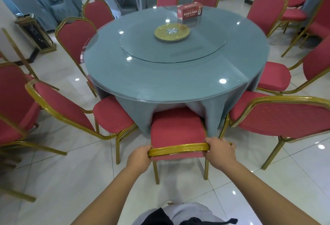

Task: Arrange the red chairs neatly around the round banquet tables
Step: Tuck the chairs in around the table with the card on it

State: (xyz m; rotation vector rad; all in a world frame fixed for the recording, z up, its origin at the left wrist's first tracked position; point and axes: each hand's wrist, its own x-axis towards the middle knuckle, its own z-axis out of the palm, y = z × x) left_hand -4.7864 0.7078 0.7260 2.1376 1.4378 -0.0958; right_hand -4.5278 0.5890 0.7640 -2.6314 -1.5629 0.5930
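Observation:
A red chair [176,128] with a gold frame stands right in front of me, its seat pushed partly under the blue cloth of the round banquet table [160,78]. My left hand [140,157] grips the left end of the chair's gold top rail. My right hand [220,150] grips the right end. Beside it, a red chair [110,116] on the left and another red chair [285,117] on the right face the table at an angle. More red chairs ring the table's far side.
A glass turntable [174,44] with a gold hub and a red box [190,12] sit on the table. Loose red chairs [12,103] stand at the far left. A dark pedestal [35,34] stands at the left wall. Grey-covered tables fill the back.

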